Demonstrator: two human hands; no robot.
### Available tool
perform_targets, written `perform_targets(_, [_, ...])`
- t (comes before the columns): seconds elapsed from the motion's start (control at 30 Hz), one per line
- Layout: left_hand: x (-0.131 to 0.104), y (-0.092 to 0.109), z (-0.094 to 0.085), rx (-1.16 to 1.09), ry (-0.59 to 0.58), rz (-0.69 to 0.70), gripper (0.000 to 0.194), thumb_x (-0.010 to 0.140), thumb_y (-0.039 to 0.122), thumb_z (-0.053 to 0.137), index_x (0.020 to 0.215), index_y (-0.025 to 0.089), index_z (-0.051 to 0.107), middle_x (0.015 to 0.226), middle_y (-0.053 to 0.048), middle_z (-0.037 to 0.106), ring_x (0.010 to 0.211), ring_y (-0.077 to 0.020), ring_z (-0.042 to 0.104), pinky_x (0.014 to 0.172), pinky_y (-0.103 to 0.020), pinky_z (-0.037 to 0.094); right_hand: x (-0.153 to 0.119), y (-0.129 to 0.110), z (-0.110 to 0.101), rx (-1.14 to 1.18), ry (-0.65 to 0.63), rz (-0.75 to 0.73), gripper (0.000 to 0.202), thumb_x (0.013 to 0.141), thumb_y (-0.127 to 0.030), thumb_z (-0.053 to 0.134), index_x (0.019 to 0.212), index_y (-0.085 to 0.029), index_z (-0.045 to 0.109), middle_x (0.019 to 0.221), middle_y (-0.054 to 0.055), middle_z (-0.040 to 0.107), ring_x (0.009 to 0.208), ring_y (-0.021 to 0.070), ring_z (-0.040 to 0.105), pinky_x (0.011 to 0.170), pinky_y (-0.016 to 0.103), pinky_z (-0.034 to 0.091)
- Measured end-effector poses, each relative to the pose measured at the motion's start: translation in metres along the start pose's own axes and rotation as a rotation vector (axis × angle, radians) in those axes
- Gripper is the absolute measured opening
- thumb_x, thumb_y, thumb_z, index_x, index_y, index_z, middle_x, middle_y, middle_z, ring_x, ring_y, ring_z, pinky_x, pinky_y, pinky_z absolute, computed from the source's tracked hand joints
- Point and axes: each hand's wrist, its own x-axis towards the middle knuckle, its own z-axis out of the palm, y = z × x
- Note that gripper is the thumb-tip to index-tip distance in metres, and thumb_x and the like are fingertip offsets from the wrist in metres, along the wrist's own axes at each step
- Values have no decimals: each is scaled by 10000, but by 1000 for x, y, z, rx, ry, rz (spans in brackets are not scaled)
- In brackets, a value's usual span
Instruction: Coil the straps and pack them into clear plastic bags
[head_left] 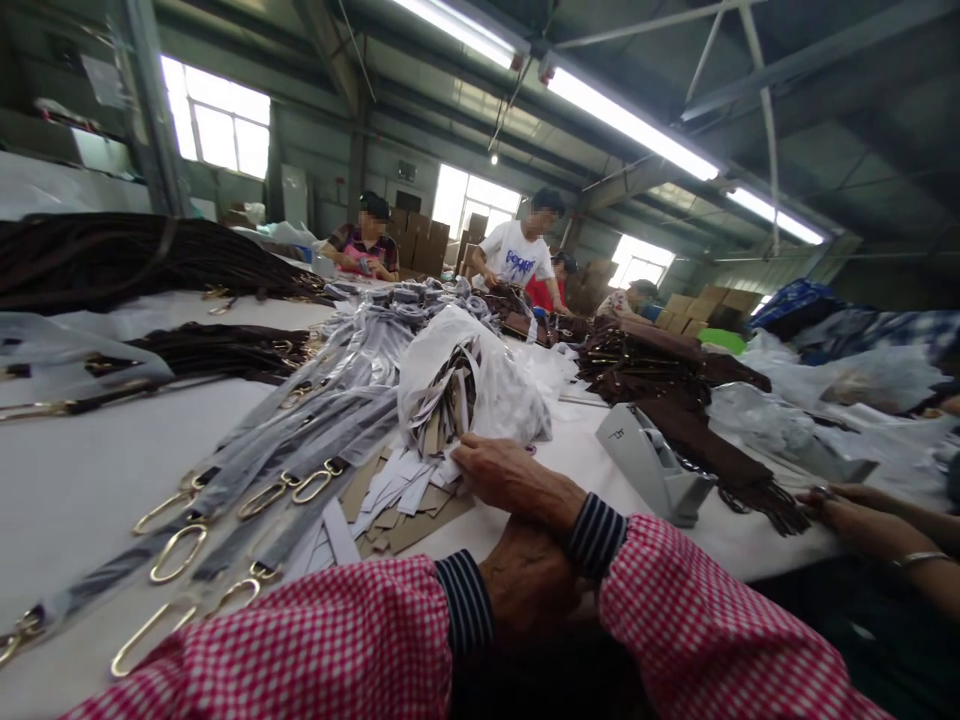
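Observation:
My right hand reaches across from the right, over my left hand. Its fingers are bent together, and the fingertips are at the edge of a loose pile of white paper strips; whether a strip is between them is hidden. Under my right wrist, my left hand is in shadow and its fingers do not show. Beyond the fingertips, a clear plastic bag lies with its mouth open, holding many grey-brown and white strips. Flat pieces of brown card lie beneath the loose strips.
Plastic-wrapped straps with gold clasps cover the table's left side. A grey tape dispenser stands to the right, beside dark brown straps. A co-worker's hands are at the right edge. Several people work at the far end.

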Motion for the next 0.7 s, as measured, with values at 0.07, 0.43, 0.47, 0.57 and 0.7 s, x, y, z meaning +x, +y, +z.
perform_targets(0.07, [1, -4, 5, 12, 12, 3, 688, 875, 355, 611, 1511, 170, 426, 1478, -160, 562, 1332, -358, 521, 1098, -502, 489, -3, 1, -2, 85, 14, 17, 151, 942, -109, 537, 1036, -135, 651, 1026, 99, 675, 748, 183, 620, 589, 276, 385])
perform_targets(0.43, [2, 9, -28, -9, -66, -76, 553, 901, 331, 593, 1432, 195, 529, 1424, -167, 596, 1325, -393, 495, 1120, -634, 357, -3, 16, -3, 582, 498, 301, 296, 966, -185, 565, 683, -149, 645, 675, 21, 667, 650, 134, 611, 624, 226, 429])
perform_targets(0.47, [2, 11, -33, -48, -85, -109, 488, 908, 337, 579, 1378, 206, 574, 1360, -155, 634, 1271, -384, 521, 1093, -633, 359, -6, 19, -6, 640, 544, 336, 305, 959, -195, 566, 664, -149, 629, 641, 15, 659, 594, 124, 594, 582, 219, 429])
perform_targets(0.57, [10, 11, -46, -276, -23, -319, 242, 835, 377, 641, 996, 209, 707, 1015, -93, 699, 1034, -338, 561, 1000, -569, 363, -30, 27, -23, 799, 723, 442, 269, 931, -288, 616, 698, -156, 603, 609, 1, 651, 483, 104, 539, 480, 207, 417])
perform_targets(0.7, [31, 2, -62, -571, 108, -611, 309, 772, 466, 676, 661, 198, 569, 676, -5, 515, 712, -213, 478, 730, -385, 392, -96, 25, -40, 1152, 1228, 555, 231, 805, -337, 772, 789, -171, 613, 588, -14, 662, 464, 109, 555, 410, 185, 389])
